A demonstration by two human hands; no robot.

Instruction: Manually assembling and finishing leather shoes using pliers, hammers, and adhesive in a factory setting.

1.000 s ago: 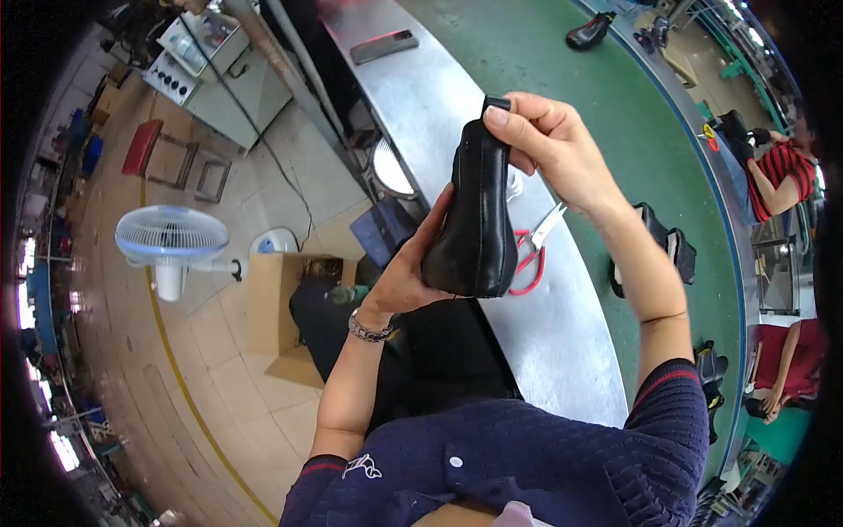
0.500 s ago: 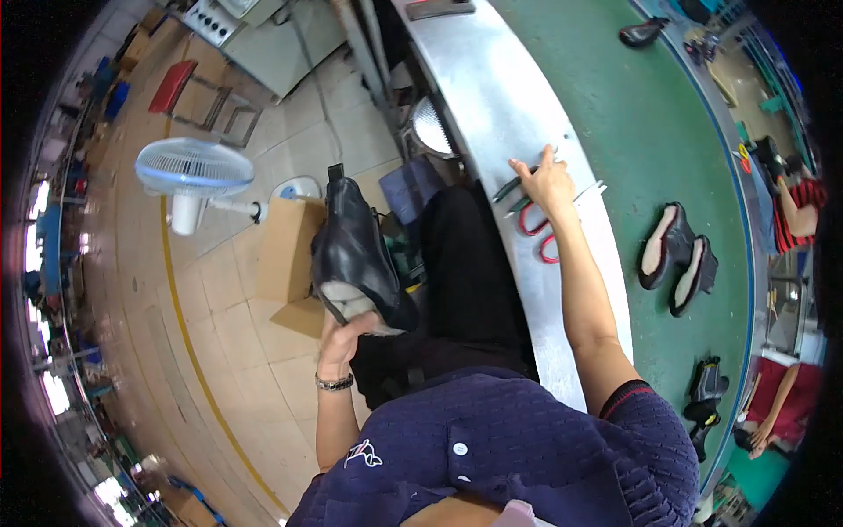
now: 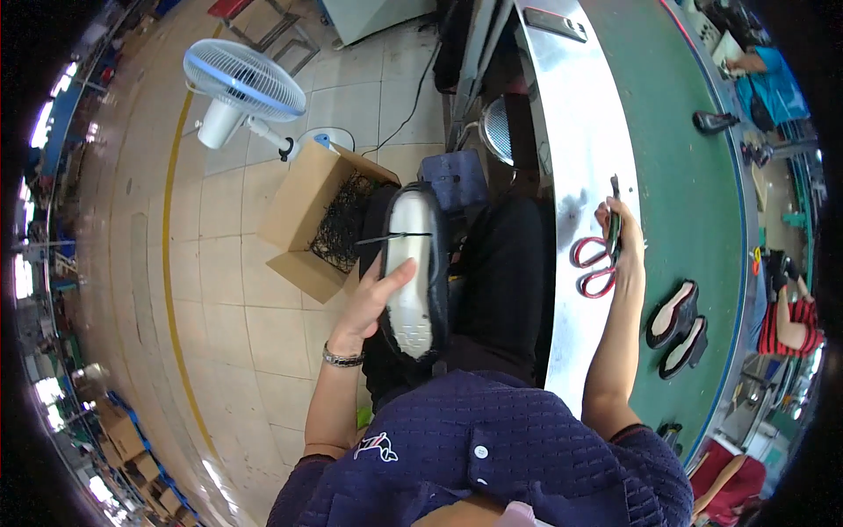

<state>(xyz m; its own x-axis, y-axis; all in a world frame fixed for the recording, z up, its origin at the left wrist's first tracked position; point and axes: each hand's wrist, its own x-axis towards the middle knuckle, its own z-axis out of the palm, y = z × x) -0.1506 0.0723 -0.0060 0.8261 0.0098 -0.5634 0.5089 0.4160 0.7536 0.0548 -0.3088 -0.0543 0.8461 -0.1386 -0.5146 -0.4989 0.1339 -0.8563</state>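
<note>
A black shoe [image 3: 412,325] rests bottom-up over my lap, its pale inner-sole board showing and a thin black cord [image 3: 395,235] running across it. My left hand [image 3: 364,303] is closed on the shoe's left side, thumb laid over the pale underside. On the metal bench at right, my right hand [image 3: 625,233] is closed around a narrow dark hand tool [image 3: 614,193]; its exact kind I cannot make out. Just left of this hand lie scissors with red handles [image 3: 595,281], their blades hidden by the hand.
Beyond the bench runs a green belt [image 3: 672,193] with a pair of lined black shoes [image 3: 674,314] and a dark shoe [image 3: 713,122]. An open carton [image 3: 290,202] holding tangled black cord stands on the floor near a fan [image 3: 241,83]. Co-workers sit across the belt.
The shoe has turned from heel-up, toe away to bottom facing me, and moved right. My right hand has picked up the dark tool from the bench. The whole view has shifted.
</note>
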